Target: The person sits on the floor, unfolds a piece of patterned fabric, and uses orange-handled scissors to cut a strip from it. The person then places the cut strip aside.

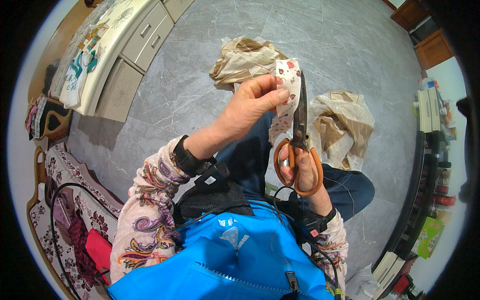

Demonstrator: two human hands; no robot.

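Note:
Between the thumb and fingers of my left hand (253,99) is a narrow strip of white fabric (290,80) printed with red hearts and dark motifs. The strip hangs down past my hand towards my knee. My right hand (305,172) grips a pair of scissors (301,112) with dark metal blades and orange-brown loop handles. A silver-coloured ring or thimble (285,162) sits on one finger inside a loop. The blades point away from me and look closed or nearly so, lying along the strip's right edge. Whether they touch the fabric I cannot tell.
Two crumpled beige bundles (247,62), (343,123) of thin sheet material lie on the grey tiled floor (180,82). At left stand a cream drawer cabinet (138,37) and a seat with a floral cover (97,221). Low shelving (412,180) lines the right. Black cables (62,187) run beside me.

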